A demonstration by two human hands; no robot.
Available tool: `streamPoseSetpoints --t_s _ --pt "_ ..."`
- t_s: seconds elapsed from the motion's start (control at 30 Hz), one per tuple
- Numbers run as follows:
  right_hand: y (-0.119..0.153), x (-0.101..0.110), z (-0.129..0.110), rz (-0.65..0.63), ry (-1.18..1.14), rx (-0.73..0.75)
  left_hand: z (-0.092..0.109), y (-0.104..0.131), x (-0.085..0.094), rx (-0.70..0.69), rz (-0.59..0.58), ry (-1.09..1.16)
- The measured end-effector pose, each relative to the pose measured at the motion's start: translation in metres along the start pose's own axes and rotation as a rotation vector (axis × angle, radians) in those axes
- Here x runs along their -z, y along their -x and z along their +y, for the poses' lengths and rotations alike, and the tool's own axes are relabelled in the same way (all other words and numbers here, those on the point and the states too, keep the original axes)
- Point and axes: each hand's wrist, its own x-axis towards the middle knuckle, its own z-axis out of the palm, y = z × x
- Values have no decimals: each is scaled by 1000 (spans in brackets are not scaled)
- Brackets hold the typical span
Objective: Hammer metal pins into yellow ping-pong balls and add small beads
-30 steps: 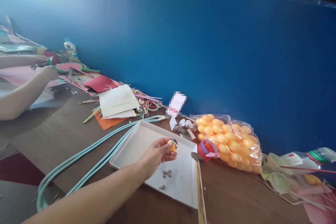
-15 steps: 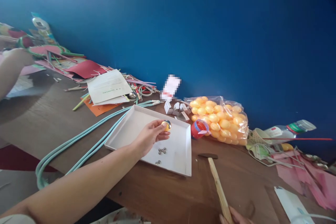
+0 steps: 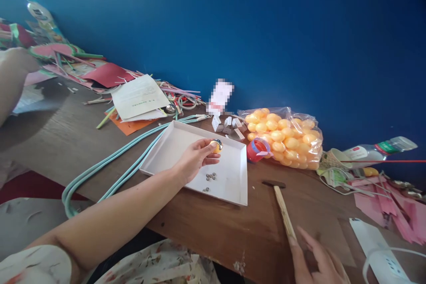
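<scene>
My left hand [image 3: 196,159] pinches a small round ball [image 3: 216,145], yellow with a shiny silver side, between thumb and fingers. It is held above a shallow white box lid [image 3: 231,191], where several small metal beads [image 3: 211,176] lie. To the right, a hammer [image 3: 282,211] with a wooden handle and dark head rests on the table. My right hand [image 3: 316,257] is at the handle's near end, its fingers spread apart. One finger overlaps the handle end; whether it touches the wood I cannot tell.
A clear bag of orange balls [image 3: 284,140] stands by the blue wall, beside a red cup [image 3: 255,151]. Pale green cords [image 3: 133,142] run left of the lid. Papers [image 3: 140,97] lie behind. A power strip [image 3: 379,248] is at right. Another person's hand [image 3: 18,64] shows far left.
My right hand has loosened from the hammer handle, its fingers now spread and more of it in view. My left hand still holds the ball over the lid. The view has shifted slightly.
</scene>
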Motion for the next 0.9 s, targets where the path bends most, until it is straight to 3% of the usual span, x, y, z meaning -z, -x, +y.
streamPoseSetpoints --t_s 0.07,0.17,0.27,0.4,0.53,0.67,0.9 --pt "-6 7 -35 48 -115 -10 0 1 -2 10 3 -2" --pt "-19 11 -89 12 -310 257 -3 -1 -1 13 2 -16" --pt "-35 9 -134 -82 -408 444 -6 -5 1 -4 -13 -12" --pt "-56 -1 -172 -303 -285 479 -6 -6 1 -24 -7 4" --pt "-71 -15 -188 -424 -166 525 -4 -5 -1 -26 8 -2" --pt "-75 -29 -190 -458 -115 534 -4 -4 0 -17 2 -11" --pt "-74 -36 -185 -435 -357 438 -5 -3 -1 5 2 -34"
